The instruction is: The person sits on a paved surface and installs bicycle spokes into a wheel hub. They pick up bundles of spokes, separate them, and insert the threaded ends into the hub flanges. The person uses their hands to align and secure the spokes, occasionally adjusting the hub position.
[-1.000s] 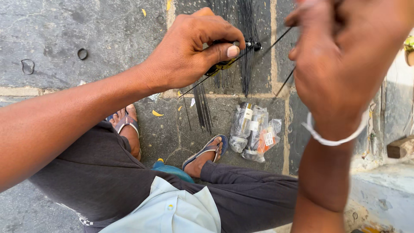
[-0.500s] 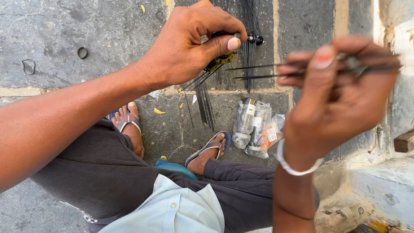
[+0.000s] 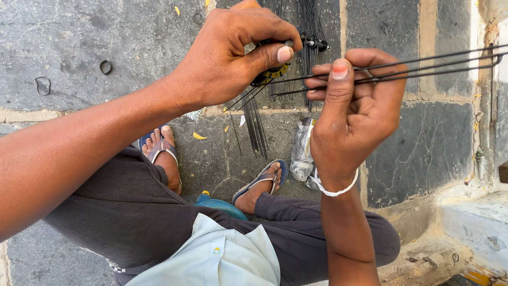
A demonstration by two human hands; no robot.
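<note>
Overhead, left hand point(image 3: 233, 58) grips hub point(image 3: 270, 74); right hand point(image 3: 354, 111) pinches spokes point(image 3: 423, 66).

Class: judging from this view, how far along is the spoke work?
Done: several thin black spokes already sit in the small hub gripped by the left hand. In hand: the right hand pinches those spokes. Left: a loose spoke bundle lies on the stone floor.

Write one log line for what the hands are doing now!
left hand: grips hub | right hand: pinches spokes | spokes: run hub to right | more spokes: on ground
</note>
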